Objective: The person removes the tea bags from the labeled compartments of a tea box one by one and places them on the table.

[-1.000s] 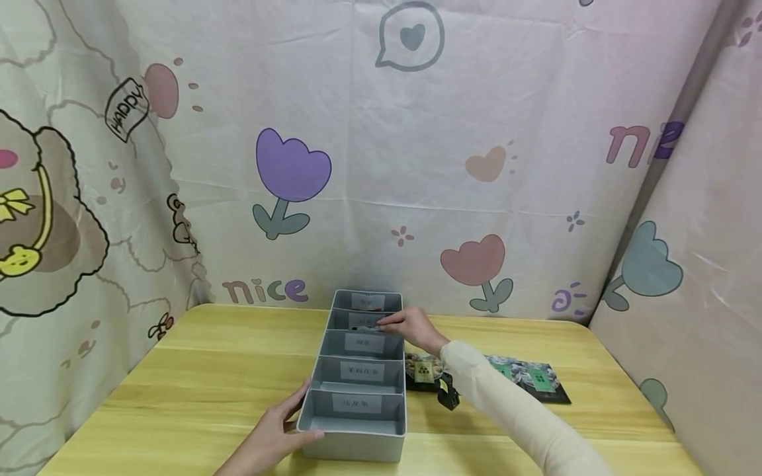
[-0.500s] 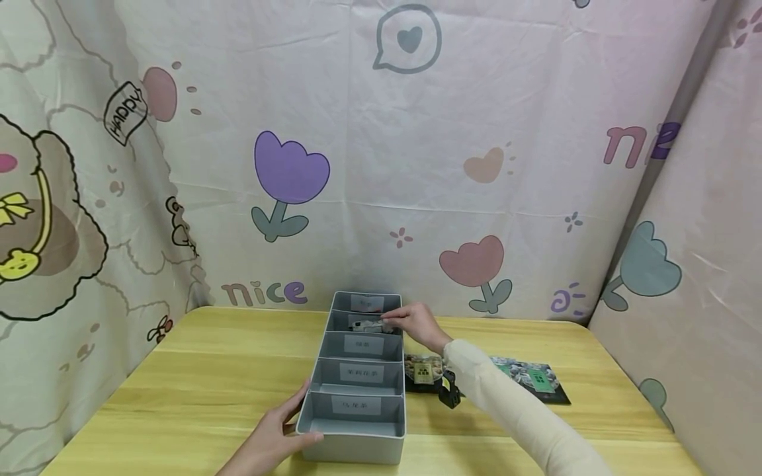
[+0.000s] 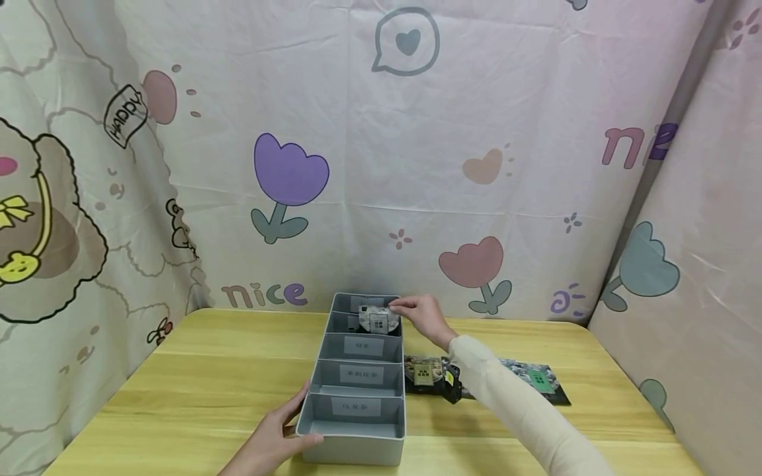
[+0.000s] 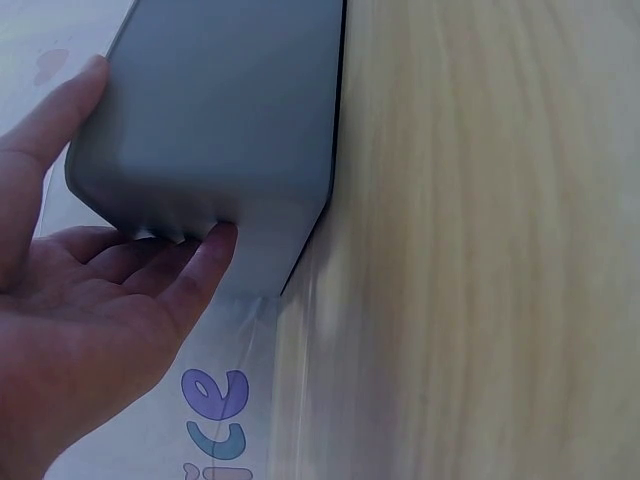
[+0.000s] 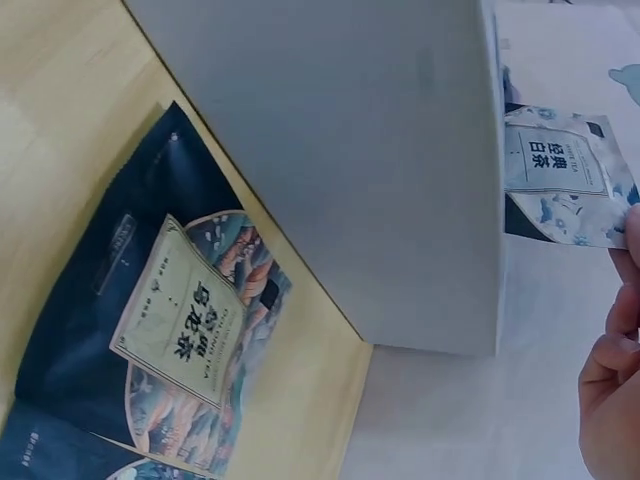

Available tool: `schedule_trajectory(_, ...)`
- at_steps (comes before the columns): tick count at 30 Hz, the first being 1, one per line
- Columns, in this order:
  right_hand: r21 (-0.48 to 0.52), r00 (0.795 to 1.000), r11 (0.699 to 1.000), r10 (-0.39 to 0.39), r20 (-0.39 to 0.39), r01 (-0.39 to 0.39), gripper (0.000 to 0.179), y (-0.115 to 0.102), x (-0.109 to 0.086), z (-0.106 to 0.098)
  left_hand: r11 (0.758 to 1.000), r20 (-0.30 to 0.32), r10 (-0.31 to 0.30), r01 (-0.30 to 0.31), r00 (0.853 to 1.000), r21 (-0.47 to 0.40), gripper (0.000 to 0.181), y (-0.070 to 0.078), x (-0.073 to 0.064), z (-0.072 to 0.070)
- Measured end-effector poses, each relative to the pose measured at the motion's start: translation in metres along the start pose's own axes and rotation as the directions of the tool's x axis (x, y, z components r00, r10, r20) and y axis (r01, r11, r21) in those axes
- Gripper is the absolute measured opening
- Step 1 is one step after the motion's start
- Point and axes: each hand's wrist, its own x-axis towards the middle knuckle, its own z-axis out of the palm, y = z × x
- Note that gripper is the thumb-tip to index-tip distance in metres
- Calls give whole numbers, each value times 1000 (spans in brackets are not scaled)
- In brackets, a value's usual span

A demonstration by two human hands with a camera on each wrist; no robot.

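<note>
My left hand [image 3: 269, 433] grips the grey divided bin [image 3: 352, 451]; my right hand [image 3: 425, 320] pinches a white-tea sachet [image 5: 560, 175] by its corner.

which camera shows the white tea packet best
The right wrist view: the white tea packet appears large, its printed label facing the camera, though the gray box hides one end. The head view shows it much smaller, pinched in the right fingers; the left wrist view doesn't show it.

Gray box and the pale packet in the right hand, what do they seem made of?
The gray box looks like matte plastic: smooth walls, rounded corners. The pale packet seems thin film or coated paper, satin-finished; its flat, printed face leaves that open.
</note>
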Motion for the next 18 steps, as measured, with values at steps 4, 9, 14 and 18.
schedule_trajectory(4, 33, 999, 999, 17, -44, -16, 18, -3, 3, -6, 1000, 2, 3, -3, 1000, -8, 87, 0, 0, 0)
schedule_trajectory(9, 42, 993, 999, 24, -117, -19, 13, -9, 7, -16, 1000, 5, 11, -10, 1000, -19, 87, 0, 0, 1)
schedule_trajectory(14, 37, 991, 999, 38, -127, -33, 13, -13, 7, -23, 1000, 9, 16, -16, 1000, -14, 86, 0, -1, 1)
schedule_trajectory(18, 87, 992, 994, 78, -100, -70, 13, -13, 2, -24, 1000, 6, 15, -15, 1000, -2, 86, 0, -2, 0)
